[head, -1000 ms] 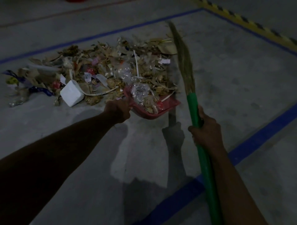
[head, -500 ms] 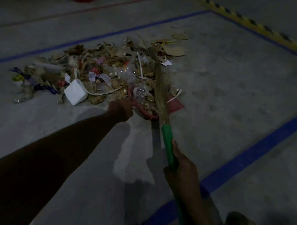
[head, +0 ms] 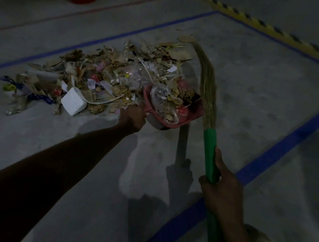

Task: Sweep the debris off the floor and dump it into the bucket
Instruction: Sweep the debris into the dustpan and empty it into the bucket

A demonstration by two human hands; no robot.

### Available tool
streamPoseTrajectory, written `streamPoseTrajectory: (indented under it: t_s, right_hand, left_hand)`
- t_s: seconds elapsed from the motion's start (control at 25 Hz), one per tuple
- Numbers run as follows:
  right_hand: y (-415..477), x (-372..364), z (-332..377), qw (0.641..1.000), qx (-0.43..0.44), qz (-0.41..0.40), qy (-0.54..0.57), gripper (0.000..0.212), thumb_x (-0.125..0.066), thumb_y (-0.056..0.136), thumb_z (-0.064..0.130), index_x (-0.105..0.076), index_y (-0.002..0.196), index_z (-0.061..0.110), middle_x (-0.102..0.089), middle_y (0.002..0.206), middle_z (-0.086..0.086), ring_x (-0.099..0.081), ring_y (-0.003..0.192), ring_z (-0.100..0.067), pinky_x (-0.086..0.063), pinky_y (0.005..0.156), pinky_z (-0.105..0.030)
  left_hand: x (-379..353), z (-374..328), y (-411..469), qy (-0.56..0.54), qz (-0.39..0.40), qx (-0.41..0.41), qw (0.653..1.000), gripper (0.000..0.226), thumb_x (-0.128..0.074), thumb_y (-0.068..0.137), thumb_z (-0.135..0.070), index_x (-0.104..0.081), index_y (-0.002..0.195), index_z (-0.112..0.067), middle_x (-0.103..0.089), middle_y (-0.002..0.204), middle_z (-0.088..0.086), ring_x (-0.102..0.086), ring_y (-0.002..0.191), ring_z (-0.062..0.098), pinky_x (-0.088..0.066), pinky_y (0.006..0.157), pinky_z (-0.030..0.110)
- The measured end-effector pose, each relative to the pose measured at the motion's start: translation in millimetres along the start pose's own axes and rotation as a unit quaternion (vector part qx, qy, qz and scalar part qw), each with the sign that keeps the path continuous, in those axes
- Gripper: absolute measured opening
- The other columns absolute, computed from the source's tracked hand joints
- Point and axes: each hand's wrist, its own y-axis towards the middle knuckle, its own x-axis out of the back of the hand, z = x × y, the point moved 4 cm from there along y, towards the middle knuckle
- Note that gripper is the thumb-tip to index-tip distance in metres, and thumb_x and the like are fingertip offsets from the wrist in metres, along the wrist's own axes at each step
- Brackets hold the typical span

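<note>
A wide heap of debris (head: 110, 76) of cardboard scraps, plastic wrap and paper lies on the grey concrete floor. My left hand (head: 132, 119) grips the handle of a red dustpan (head: 195, 114), which is tilted up and heaped with scraps. My right hand (head: 221, 186) grips the green handle of a straw broom (head: 207, 89). The broom's bristles stand just right of the dustpan, their tip near the heap's far right edge. No bucket shows in the frame.
A white foam block (head: 73, 101) lies at the heap's near edge. Blue floor lines (head: 276, 148) box in the area, and a yellow-black striped strip (head: 259, 24) runs at the far right. A red object's edge (head: 81, 1) shows at the top.
The broom swept left across the dustpan, then swung back out to its right. The dustpan has tilted up off the floor with more scraps in it.
</note>
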Motion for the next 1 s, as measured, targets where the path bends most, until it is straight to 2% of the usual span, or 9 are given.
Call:
streamPoseTrajectory:
  t_s: [0.08,0.16,0.32,0.52,0.6,0.68,0.72,0.84,1.0]
  right_hand:
    - [2,-3,-1,1.000,0.007,0.012,0.000,0.101,-0.073,0.088,0.014,-0.005,0.151,0.056,-0.045,0.090,0.004,-0.064,0.083,-0.020,-0.059,0.076,-0.039]
    - [2,-9,-3,1.000,0.003,0.025,-0.009,0.103,-0.073,0.088,0.014,-0.003,0.151,0.056,-0.046,0.091,0.007,-0.063,0.083,-0.018,-0.059,0.075,-0.037]
    - [-10,-26,7,0.998,0.031,0.061,-0.006,0.105,-0.074,0.087,0.018,0.000,0.151,0.056,-0.048,0.094,0.011,-0.057,0.084,-0.010,-0.051,0.072,-0.026]
    - [-10,-19,4,0.999,0.016,0.026,0.026,0.105,-0.076,0.085,0.018,-0.008,0.152,0.061,-0.045,0.087,0.029,-0.048,0.074,0.009,-0.039,0.061,-0.007]
    - [-7,-15,7,0.999,0.037,0.018,0.029,0.105,-0.075,0.085,0.015,-0.007,0.153,0.057,-0.046,0.087,0.019,-0.053,0.075,0.001,-0.045,0.064,-0.014]
    - [-4,-17,13,0.998,0.042,0.038,0.013,0.104,-0.073,0.087,0.014,-0.005,0.153,0.055,-0.047,0.093,0.011,-0.058,0.084,-0.011,-0.053,0.074,-0.027]
    - [-3,-21,16,0.998,0.042,0.054,-0.001,0.103,-0.073,0.088,0.014,-0.003,0.153,0.053,-0.048,0.096,0.009,-0.058,0.088,-0.013,-0.052,0.078,-0.027]
    - [-6,-35,17,0.994,0.053,0.091,-0.019,0.104,-0.073,0.088,0.016,-0.001,0.153,0.052,-0.051,0.100,0.008,-0.057,0.091,-0.013,-0.048,0.076,-0.023]
    - [-3,-39,10,0.996,0.061,0.069,-0.011,0.104,-0.076,0.085,0.019,-0.006,0.153,0.053,-0.045,0.093,0.017,-0.049,0.082,-0.002,-0.037,0.061,-0.005]
  left_hand:
    - [-1,-10,2,-0.013,-0.006,-0.008,1.000,0.042,-0.050,0.098,-0.038,-0.045,0.132,-0.014,-0.063,0.116,0.018,-0.059,0.110,0.040,-0.045,0.092,0.049]
    - [0,-14,3,-0.041,-0.012,-0.006,0.999,0.040,-0.049,0.099,-0.039,-0.048,0.131,-0.015,-0.063,0.115,0.019,-0.060,0.108,0.040,-0.046,0.091,0.049]
    - [1,-14,5,-0.042,-0.019,-0.013,0.999,0.039,-0.047,0.100,-0.041,-0.051,0.129,-0.015,-0.065,0.113,0.019,-0.062,0.104,0.039,-0.048,0.089,0.047]
    - [1,5,3,-0.049,-0.051,-0.032,0.997,0.044,-0.051,0.099,-0.038,-0.051,0.135,-0.012,-0.065,0.114,0.020,-0.062,0.105,0.039,-0.046,0.084,0.042]
    - [2,10,2,-0.042,-0.055,-0.037,0.997,0.044,-0.051,0.099,-0.036,-0.052,0.134,-0.009,-0.065,0.113,0.021,-0.061,0.105,0.040,-0.047,0.085,0.043]
    - [5,8,5,-0.055,-0.059,-0.020,0.997,0.044,-0.053,0.097,-0.036,-0.050,0.134,-0.011,-0.066,0.112,0.020,-0.062,0.104,0.040,-0.047,0.086,0.044]
    - [7,5,6,-0.064,-0.059,-0.014,0.996,0.045,-0.054,0.097,-0.036,-0.050,0.134,-0.012,-0.066,0.112,0.020,-0.062,0.103,0.040,-0.046,0.084,0.044]
    - [11,0,8,-0.068,-0.059,-0.006,0.996,0.045,-0.054,0.097,-0.034,-0.049,0.135,-0.012,-0.067,0.112,0.020,-0.063,0.103,0.041,-0.049,0.086,0.047]
    - [7,7,2,-0.066,-0.058,-0.006,0.996,0.044,-0.054,0.098,-0.033,-0.050,0.137,-0.012,-0.065,0.116,0.022,-0.061,0.107,0.042,-0.048,0.090,0.049]
